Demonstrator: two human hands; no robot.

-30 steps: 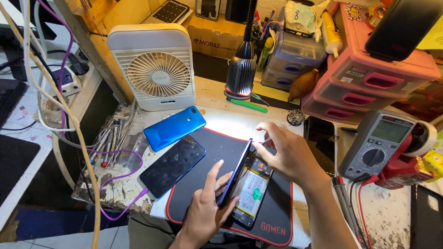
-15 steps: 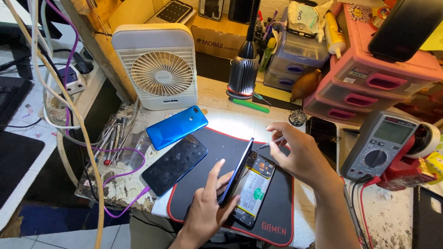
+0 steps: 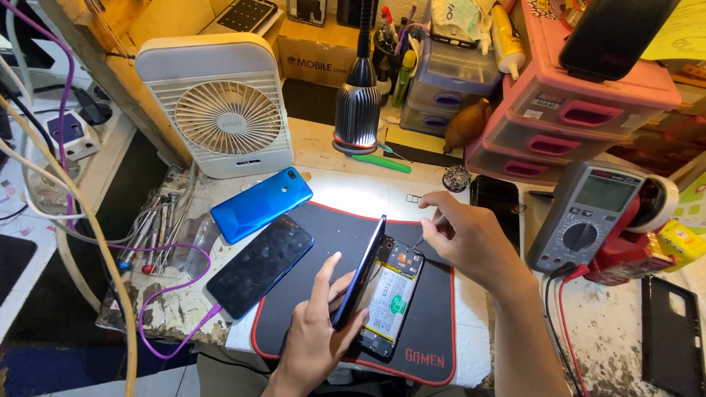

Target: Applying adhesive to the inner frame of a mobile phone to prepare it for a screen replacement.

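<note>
Cluttered repair bench w/ a black mat (image 3: 309, 323), white fan (image 3: 224, 117) and lamp (image 3: 358, 110) at the back. My left hand (image 3: 312, 342) was curled round the lifted back cover (image 3: 360, 272), holding it tilted on edge above the opened phone (image 3: 391, 298) on the mat. My right hand (image 3: 471, 239) pinched a thin tool (image 3: 425, 234), tip at the phone's top end. Blue phone (image 3: 261, 204) and dark phone (image 3: 259, 266) lay to the left; multimeter (image 3: 585, 217) on the right.
</note>
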